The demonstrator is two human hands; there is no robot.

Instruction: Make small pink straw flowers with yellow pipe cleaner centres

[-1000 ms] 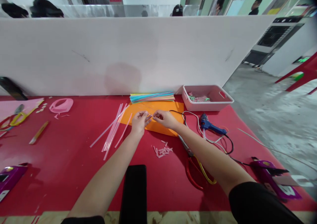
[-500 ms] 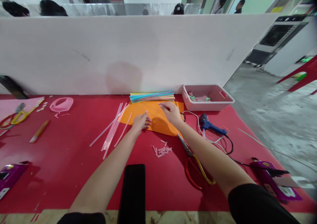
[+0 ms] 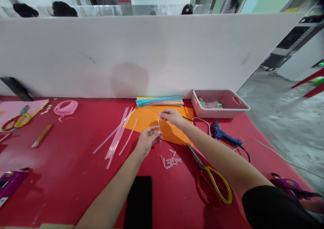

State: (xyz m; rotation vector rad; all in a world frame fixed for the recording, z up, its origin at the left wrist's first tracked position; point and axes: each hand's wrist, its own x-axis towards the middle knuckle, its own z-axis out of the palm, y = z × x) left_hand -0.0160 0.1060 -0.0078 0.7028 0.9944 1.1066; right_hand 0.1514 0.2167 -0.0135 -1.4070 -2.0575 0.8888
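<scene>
1. Left hand (image 3: 147,141): grip narrow, holding thin strand (image 3: 159,123), roughly upright.
2. Right hand (image 3: 172,117): near strand's 12 o'clock end; can't tell grip state.
3. Strand: 11 o'clock from cut straw pieces (image 3: 170,162).

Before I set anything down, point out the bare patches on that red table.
Bare: red table between the yellow stick and pink straws; also between the black slab and large scissors. Crowded: around the orange sheet, near left hand and right hand.
</scene>
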